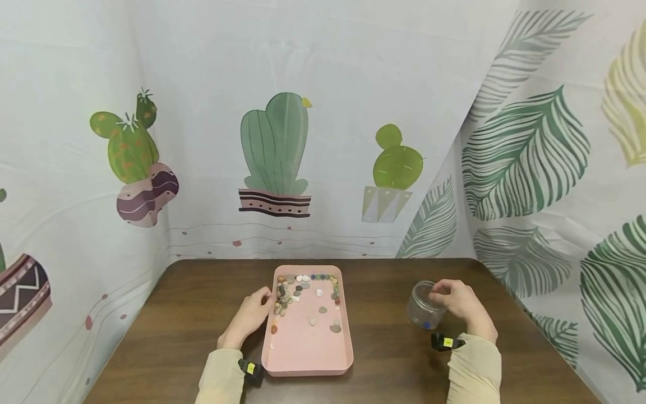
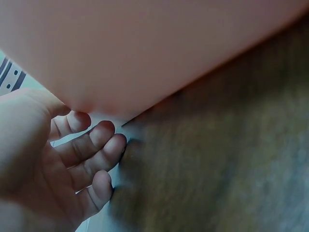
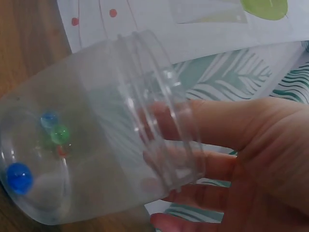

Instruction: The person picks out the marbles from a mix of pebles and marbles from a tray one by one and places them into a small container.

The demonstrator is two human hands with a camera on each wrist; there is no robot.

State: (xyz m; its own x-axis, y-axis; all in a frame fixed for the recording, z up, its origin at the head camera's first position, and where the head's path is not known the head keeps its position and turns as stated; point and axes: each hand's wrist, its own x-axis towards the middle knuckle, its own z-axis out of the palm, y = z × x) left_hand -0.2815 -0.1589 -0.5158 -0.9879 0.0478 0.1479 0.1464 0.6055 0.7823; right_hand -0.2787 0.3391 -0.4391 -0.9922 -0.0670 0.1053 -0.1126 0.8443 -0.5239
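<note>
My right grip [image 1: 458, 300] is loosely spread, fingertips in the clear jar [image 1: 420, 315] on the right of the bench [image 1: 378, 342]. I think I'm picking out marbles [image 3: 19, 178], so next I should pinch one. My left grip [image 1: 250, 312] sits loose, left of the pink tray [image 1: 308, 356]

The head view is bright and even; the left wrist view is dim, the brown wood-grain tabletop [image 2: 217, 150] blurred. Glints fleck the clear cylindrical jar [image 3: 104, 181] near its mouth.
</note>
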